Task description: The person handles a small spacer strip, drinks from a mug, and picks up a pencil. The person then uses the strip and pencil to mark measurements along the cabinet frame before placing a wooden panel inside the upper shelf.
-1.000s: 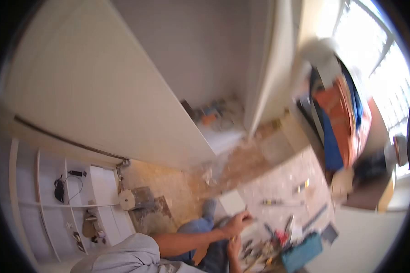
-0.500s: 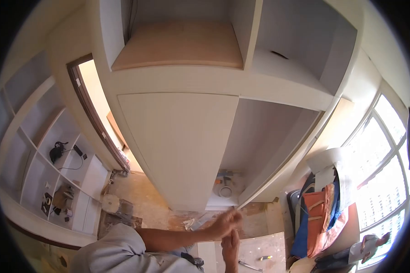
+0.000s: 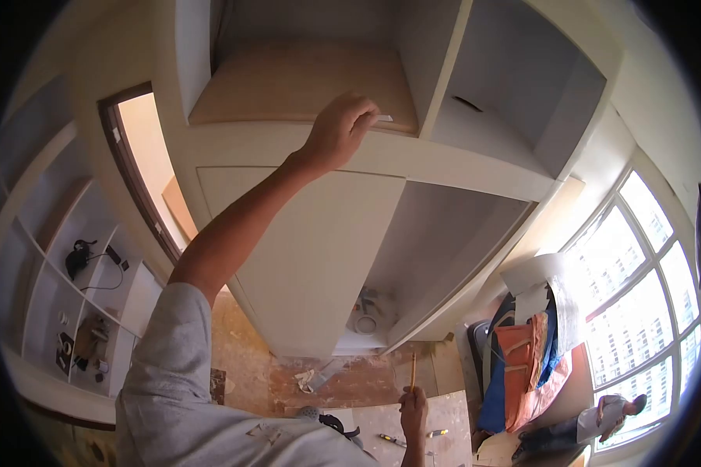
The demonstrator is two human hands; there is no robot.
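My left hand (image 3: pixel 341 131) is raised to the front edge of the upper shelf, fingers pinched on a small white strip (image 3: pixel 384 118). Behind that hand lies the brown shelf board (image 3: pixel 288 82). Low in view, my right hand (image 3: pixel 414 406) is closed around a thin yellow pencil (image 3: pixel 413 372), which points upward. Below my left arm is the cabinet's cream door panel (image 3: pixel 304 249); the compartment to its right stands uncovered.
On the pale board (image 3: pixel 448 409) near my right hand lie a dark-and-yellow tool (image 3: pixel 392 440) and a small yellow-and-black item (image 3: pixel 438 433). Orange and blue bags (image 3: pixel 518 366) lean at the right. A person (image 3: pixel 600 424) is by the window. Shelves with cables (image 3: pixel 93 261) line the left.
My hands were close together low in front of the cabinet. The left has gone up to the shelf edge with the white strip; the right stays low, the pencil now showing.
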